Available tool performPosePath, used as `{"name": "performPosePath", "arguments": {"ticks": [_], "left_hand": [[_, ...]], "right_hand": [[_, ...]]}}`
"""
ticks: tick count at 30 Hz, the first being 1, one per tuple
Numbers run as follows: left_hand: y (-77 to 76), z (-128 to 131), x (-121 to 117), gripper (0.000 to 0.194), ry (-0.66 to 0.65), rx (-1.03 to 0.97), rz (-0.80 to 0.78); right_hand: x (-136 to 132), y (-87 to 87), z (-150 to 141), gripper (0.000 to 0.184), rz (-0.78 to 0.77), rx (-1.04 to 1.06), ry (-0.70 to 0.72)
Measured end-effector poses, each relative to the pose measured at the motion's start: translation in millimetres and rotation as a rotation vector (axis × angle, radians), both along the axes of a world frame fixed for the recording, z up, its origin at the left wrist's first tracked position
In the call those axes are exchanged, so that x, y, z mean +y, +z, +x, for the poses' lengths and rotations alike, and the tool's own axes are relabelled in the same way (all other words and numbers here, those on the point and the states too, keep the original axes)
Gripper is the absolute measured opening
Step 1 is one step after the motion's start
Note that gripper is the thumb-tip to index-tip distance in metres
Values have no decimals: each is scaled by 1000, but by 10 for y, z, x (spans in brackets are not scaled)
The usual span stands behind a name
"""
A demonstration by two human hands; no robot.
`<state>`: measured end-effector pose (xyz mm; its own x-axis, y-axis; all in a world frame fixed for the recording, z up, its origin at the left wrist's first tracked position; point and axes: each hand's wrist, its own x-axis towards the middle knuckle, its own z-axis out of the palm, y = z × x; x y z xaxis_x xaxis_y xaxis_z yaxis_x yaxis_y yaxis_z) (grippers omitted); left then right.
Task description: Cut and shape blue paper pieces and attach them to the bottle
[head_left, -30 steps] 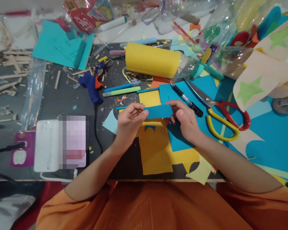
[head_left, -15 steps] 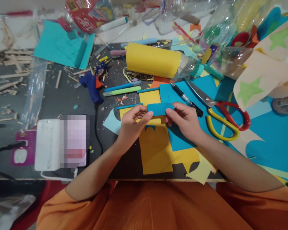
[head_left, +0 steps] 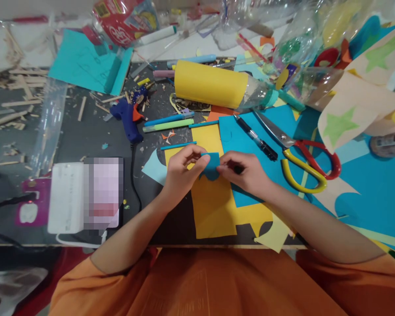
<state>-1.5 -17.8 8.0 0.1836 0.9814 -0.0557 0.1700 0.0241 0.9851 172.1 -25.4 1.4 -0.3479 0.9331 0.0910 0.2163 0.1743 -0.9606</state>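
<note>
A small piece of blue paper (head_left: 212,165), which looks folded over, is pinched between the thumb and fingers of my left hand (head_left: 183,170). My right hand (head_left: 245,170) grips its right edge with fingertips closed together. Both hands are just above a yellow paper piece (head_left: 214,215) and a larger blue paper sheet (head_left: 250,195). Thin rolled blue paper sticks (head_left: 178,145) lie behind my left hand. Beyond my right hand rest a black pen (head_left: 257,139) and open scissors (head_left: 304,164) with red and yellow handles.
A bottle wrapped in yellow paper (head_left: 210,84) lies at the back. To the left are a blue glue gun (head_left: 127,120), a phone (head_left: 103,193) and a white power bank (head_left: 66,197). Wood scraps (head_left: 21,87) litter the far left. Plastic bottles (head_left: 296,39) crowd the back right.
The blue paper strip, stretched flat between both hands before, now looks doubled over and shorter. My right hand has moved left and slightly nearer to me; my left hand has barely moved.
</note>
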Motion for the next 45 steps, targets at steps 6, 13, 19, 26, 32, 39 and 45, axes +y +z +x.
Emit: {"name": "performPosePath", "arguments": {"ticks": [6, 13, 19, 26, 32, 39, 45], "left_hand": [[9, 17, -43, 14, -88, 50, 55], [-4, 47, -33, 10, -103, 15, 25], [0, 49, -20, 13, -125, -17, -63], [-16, 76, -16, 9, -96, -13, -49], [-27, 71, -21, 10, -88, 28, -38], [-37, 75, -34, 9, -82, 35, -4], [-33, 60, -14, 12, -13, -65, -94]], "right_hand": [[-24, -20, -6, 15, -110, 69, -7], [-5, -40, 21, 13, -147, 91, -5], [0, -25, 30, 15, -155, 81, -19], [-2, -41, 25, 13, -125, 54, -19], [-6, -52, 15, 9, -99, 51, -23], [-5, -43, 7, 10, -119, 60, -52], [17, -26, 28, 11, -155, 92, -121]]}}
